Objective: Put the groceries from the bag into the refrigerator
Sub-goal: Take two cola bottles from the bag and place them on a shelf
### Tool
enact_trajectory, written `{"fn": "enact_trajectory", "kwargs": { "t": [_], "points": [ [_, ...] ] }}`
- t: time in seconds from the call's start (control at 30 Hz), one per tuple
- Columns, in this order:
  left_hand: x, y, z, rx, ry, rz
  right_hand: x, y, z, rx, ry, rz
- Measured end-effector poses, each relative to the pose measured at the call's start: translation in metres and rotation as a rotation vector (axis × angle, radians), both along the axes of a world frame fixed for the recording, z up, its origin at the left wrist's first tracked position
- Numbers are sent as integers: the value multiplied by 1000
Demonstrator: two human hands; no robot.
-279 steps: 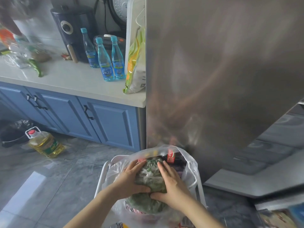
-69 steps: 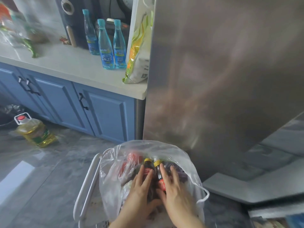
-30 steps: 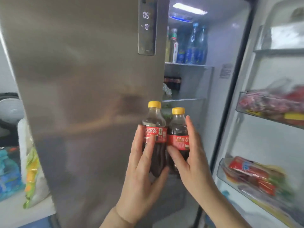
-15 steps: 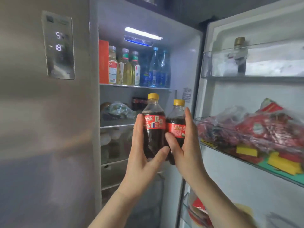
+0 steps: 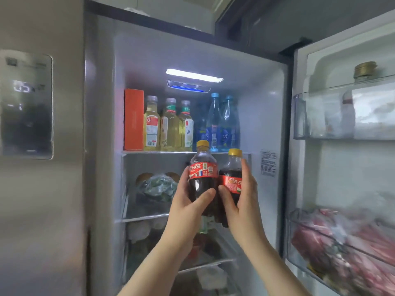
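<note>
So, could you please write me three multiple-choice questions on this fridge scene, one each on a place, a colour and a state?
1. Where does the orange box stand?
A. left end of the top shelf
B. door bin
C. bottom shelf

2. What colour are the caps of the two cola bottles?
A. blue
B. yellow
C. white

3. How are the cola bottles held?
A. one in each of the hands
B. both in one hand
C. standing on a shelf

Answers:
1 A, it stands beside the pale yellow bottles.
2 B, both caps are yellow.
3 A, the left hand grips one, the right hand the other.
</note>
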State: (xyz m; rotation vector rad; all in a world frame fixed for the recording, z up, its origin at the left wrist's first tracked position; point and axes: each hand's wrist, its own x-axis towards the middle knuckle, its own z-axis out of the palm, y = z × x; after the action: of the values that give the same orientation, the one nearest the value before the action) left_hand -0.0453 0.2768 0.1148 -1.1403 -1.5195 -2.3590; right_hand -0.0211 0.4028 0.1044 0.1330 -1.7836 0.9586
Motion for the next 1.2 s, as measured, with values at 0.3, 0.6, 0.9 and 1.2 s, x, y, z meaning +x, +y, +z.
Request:
{"fn": "enact_trajectory", "kwargs": {
  "t": [0.3,0.6,0.9,1.2],
  "points": [
    [-110,50,-32,-97,-221,85,-111,33,-48,-201,-104,-36],
    [-221,101,-43,-38,-366,230,-207,74,-42,-273,-294,-43],
    [-296,142,-50,-194,-339,388,-268,108,-47,-261,-368,-111],
    [-352,171,-40,-608,-261,629,-304,135,-35,-77,-620,-533]
  ]
}}
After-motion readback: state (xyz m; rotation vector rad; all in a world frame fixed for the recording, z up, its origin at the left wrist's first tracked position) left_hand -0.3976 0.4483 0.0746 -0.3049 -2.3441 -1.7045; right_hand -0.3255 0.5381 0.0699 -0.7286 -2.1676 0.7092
